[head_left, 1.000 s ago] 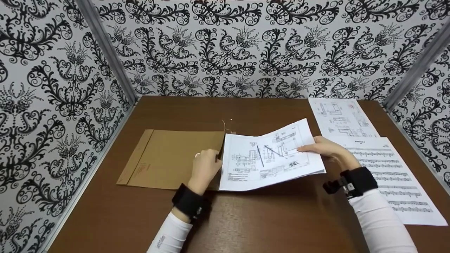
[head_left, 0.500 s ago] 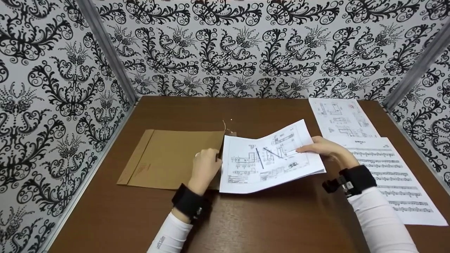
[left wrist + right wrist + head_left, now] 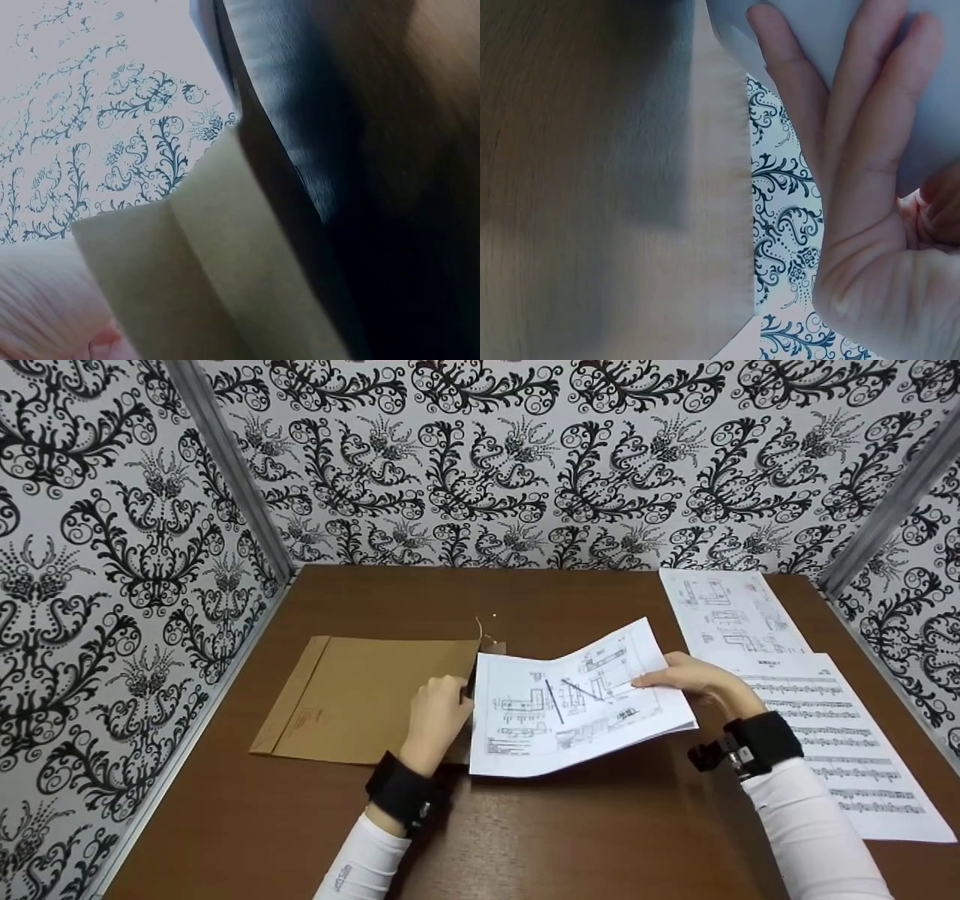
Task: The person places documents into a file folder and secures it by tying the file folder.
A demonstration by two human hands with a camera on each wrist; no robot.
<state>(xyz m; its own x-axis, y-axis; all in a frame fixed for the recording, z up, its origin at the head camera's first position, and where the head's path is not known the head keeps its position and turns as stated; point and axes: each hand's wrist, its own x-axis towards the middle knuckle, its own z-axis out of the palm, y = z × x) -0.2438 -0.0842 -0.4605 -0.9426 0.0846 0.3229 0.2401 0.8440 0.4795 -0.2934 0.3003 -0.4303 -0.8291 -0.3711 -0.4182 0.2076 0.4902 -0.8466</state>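
Note:
A brown envelope [image 3: 352, 701] lies flat on the dark wooden table [image 3: 570, 825], its mouth facing right. My left hand [image 3: 437, 714] grips the edge of that mouth, fingers curled. In the left wrist view the envelope's flap [image 3: 202, 270] stands lifted. A thin stack of white sheets with technical drawings [image 3: 570, 697] is bowed upward, its left edge at the envelope's mouth. My right hand [image 3: 694, 679] pinches the stack's right edge, thumb on top. The right wrist view shows the fingers [image 3: 855, 150] lying under the sheets [image 3: 825, 30].
A loose drawing sheet [image 3: 727, 611] lies at the back right, and a sheet of music [image 3: 840, 742] lies nearer on the right, under my right forearm. A thin closure string [image 3: 480, 628] sticks up behind the envelope. Patterned walls close in three sides.
The stack of sheets has shifted very slightly toward me. Both hands keep their holds in nearly the same places.

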